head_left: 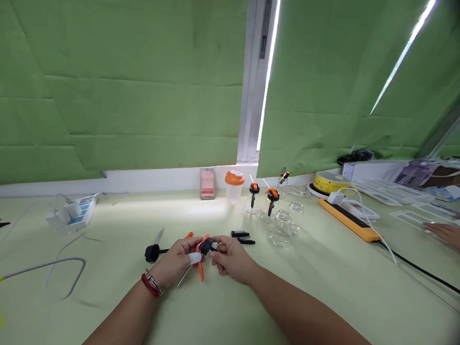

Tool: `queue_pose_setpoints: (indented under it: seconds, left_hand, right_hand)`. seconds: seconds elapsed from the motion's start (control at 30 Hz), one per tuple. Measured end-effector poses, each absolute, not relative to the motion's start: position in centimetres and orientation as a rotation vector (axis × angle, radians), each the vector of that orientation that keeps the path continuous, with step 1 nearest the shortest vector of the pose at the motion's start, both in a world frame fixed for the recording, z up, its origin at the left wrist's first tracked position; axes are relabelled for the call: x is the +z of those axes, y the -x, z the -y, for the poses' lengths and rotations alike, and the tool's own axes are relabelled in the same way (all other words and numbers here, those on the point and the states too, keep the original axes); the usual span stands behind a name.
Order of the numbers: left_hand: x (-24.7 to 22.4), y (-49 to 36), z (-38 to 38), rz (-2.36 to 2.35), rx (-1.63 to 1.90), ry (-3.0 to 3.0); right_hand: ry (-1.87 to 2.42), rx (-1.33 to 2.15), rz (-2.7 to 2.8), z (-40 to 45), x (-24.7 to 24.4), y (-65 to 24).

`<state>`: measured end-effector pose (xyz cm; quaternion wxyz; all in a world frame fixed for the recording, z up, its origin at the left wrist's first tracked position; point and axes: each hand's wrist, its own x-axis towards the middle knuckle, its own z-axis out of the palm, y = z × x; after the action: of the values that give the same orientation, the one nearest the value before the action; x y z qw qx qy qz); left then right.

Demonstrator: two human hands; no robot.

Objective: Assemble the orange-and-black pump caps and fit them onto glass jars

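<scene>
A small black-and-orange lid-like part is held between both hands above the table. My left hand, with a white wrap on one finger, grips its left side. The fingers of my right hand pinch its right side, and a short dark piece shows at their tips. An orange strip and a thin metal rod stick out below my left fingers. Left of that hand lies a black round cap with a stem. Beyond the right hand lie black brush heads with bristles.
Two black-and-orange lids with brushes stand in glass pieces. Nearby are a clear glass jar and an orange-lidded cup. An orange power strip lies to the right, white cables to the left. Another person's hand rests at far right.
</scene>
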<state>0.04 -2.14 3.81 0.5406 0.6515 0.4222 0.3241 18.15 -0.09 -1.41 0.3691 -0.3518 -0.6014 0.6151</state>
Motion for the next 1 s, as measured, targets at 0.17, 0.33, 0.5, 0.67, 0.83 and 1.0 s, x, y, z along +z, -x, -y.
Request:
queue_pose_setpoints:
  seconds: [0.17,0.33,0.5,0.67,0.83,1.0]
  left_hand:
    - [2.6,0.5,1.3,-1.192,0.911,-1.49]
    - [1.9,1.7,0.3,-1.796,1.022,-1.714]
    - [1.8,2.9,-0.4,-2.063,0.893,-1.854]
    - [1.3,2.7,-0.4,-2.072,0.738,-1.971]
    - [1.3,2.3,-0.4,-2.057,0.645,-2.038]
    - [1.3,2.0,-0.4,-2.062,0.609,-2.063]
  right_hand:
    - [0.985,1.382,1.315,-0.7,-0.3,-18.9]
    - [0.971,1.321,1.173,-1.6,0.2,-20.2]
    - [0.95,1.382,1.157,-1.4,0.4,-20.3]
    - [0.947,1.434,1.179,-1.0,0.5,-19.7]
    - [0.92,1.448,1.244,-1.1,-0.1,-19.6]
    - [0.9,1.465,1.255,-1.1,-0.3,-19.6]
